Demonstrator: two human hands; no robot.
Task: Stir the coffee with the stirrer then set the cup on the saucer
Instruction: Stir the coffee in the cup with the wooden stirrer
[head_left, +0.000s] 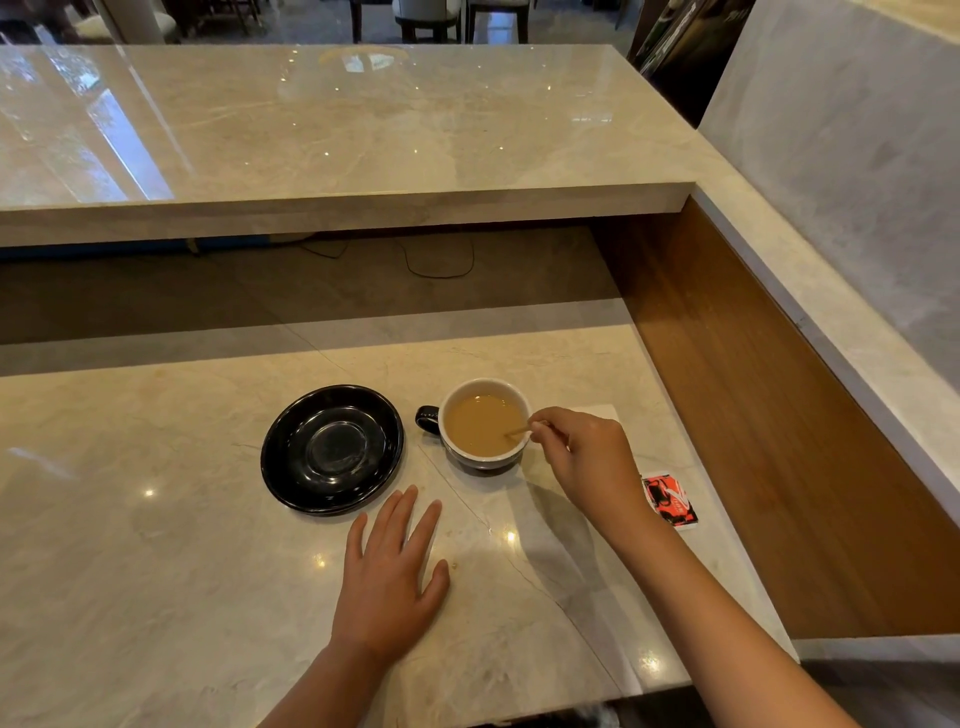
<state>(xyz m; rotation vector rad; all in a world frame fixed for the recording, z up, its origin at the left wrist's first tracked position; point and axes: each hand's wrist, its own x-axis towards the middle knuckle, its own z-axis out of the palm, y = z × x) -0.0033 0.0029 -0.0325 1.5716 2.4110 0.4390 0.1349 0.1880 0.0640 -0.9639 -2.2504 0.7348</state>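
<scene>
A cup (485, 460), white inside with a dark handle pointing left, stands on the marble counter and holds light brown coffee (480, 423). My right hand (587, 460) is at the cup's right rim, fingers pinched on a thin wooden stirrer (518, 431) whose tip dips into the coffee. An empty black saucer (332, 449) lies just left of the cup, not touching it. My left hand (389, 577) rests flat on the counter in front of the saucer, fingers spread, holding nothing.
A red and white sachet (670, 500) lies right of my right wrist. A white napkin (602, 413) shows behind my right hand. A wooden side panel (753, 415) bounds the counter on the right, and a raised marble ledge (337, 208) runs along the back.
</scene>
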